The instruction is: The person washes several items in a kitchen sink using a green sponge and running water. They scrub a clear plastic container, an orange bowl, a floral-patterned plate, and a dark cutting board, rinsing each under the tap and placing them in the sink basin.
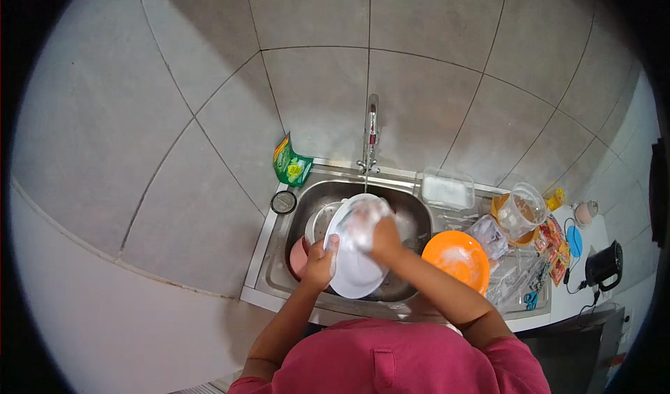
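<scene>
My left hand (320, 264) grips the left rim of a white plate (361, 276), thumb over the edge. The plate is tilted above the steel sink basin (426, 237). My right hand (384, 237) is against the plate's soapy face, blurred; foam hides its fingers, and I cannot tell whether it holds anything. White suds (364, 218) cover the plate's upper part. Behind it, a thin stream of water falls from the chrome faucet (371, 132). Partly hidden at the basin's left are a white perforated dish (320, 224) and a pink bowl (299, 258).
An orange plate (455, 260) with suds sits right of the basin. Clear plastic containers (447, 191), a clear tub (521, 211), blue-handled scissors (531, 301) and a black kettle (604, 266) stand further along. A green pouch (292, 166) and round black-rimmed lid (283, 202) are at left.
</scene>
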{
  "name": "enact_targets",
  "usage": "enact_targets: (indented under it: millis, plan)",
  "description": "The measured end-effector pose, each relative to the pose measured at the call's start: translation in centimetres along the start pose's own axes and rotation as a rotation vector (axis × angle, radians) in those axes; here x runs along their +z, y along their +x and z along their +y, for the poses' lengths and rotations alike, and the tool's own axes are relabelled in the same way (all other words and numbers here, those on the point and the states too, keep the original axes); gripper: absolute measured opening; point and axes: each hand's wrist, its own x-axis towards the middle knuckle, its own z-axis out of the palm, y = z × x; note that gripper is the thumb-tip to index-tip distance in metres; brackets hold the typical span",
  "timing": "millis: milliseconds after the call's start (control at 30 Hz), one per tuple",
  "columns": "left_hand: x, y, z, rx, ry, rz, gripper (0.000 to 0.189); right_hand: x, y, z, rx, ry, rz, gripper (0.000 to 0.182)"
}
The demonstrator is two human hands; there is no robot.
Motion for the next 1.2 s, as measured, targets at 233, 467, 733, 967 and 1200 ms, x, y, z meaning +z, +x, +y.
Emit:
enact_targets:
  millis: [233, 467, 733, 967, 1200]
  plan:
    - [-0.1, -0.2, 1.3, 0.011, 0.109, -0.037, 0.049, 0.4, 1.2, 1.5, 0.336, 0.048, -0.161, 0.023]
    - [0.7, -0.1, 0.6, 0.120, 0.269, -0.021, 0.055, 1.5, -0.3, 3.8, 0.199, 0.126, -0.190, 0.018]
    - [0.8, 1.1, -2.0, 0.150, 0.073, 0.072, 0.056, 1.2, -0.2, -1.4, 0.222, -0.113, -0.220, 0.027]
    - [-1.2, 1.7, 0.1, -0.298, -0.156, 0.345, 0.070, 2.3, -4.9, -1.6, -0.385, 0.019, -0.081, 0.031]
    - [-0.8, 1.3, -0.7, -0.226, -0.401, 0.136, 0.050, 1.5, 1.5, 1.3, 0.459, -0.024, -0.370, 0.031]
